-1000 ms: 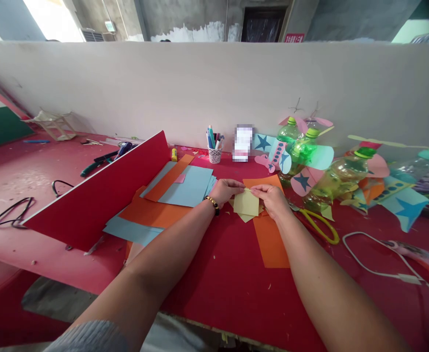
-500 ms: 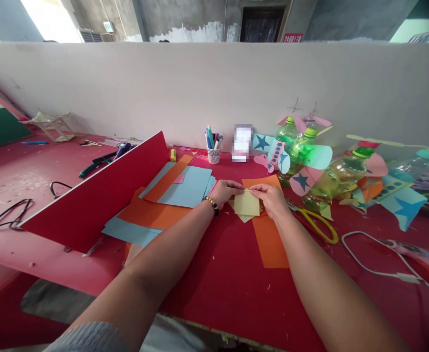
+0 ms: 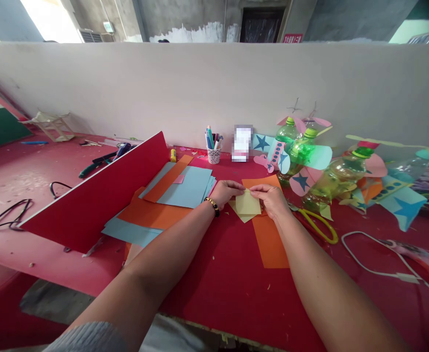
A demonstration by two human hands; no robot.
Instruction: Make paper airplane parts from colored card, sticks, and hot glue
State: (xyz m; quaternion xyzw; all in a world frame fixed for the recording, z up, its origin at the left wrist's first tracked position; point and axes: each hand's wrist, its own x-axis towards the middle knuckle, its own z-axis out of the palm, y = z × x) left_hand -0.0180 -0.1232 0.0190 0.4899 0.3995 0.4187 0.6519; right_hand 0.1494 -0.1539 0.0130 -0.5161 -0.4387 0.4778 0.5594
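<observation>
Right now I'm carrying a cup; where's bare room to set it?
The table is nearly bare between the forearms, bordered by yellow paper, orange paper and the near edge. Crowded: right, with bottles, scissors, cable; left, with layered sheets.

yellow paper (image 3: 247, 205): matt; bottles (image 3: 347, 169): clear glossy plastic; red tabletop (image 3: 218, 283): smooth

Soft, moderately bright light falls on the left grip (image 3: 224, 194) and right grip (image 3: 272, 200), both reasonably sharp. Far beyond and left of them, an opening (image 3: 56, 18) is blown out to white; the counter (image 3: 34, 183) well to their left carries a pale sheen. Faint shadow lies below the left grip, beside its forearm (image 3: 152, 269). Far right, a bottle (image 3: 410, 171) looks smeared and stretched; pixelation masks an upright rectangle (image 3: 242, 143) just behind the grips.
</observation>
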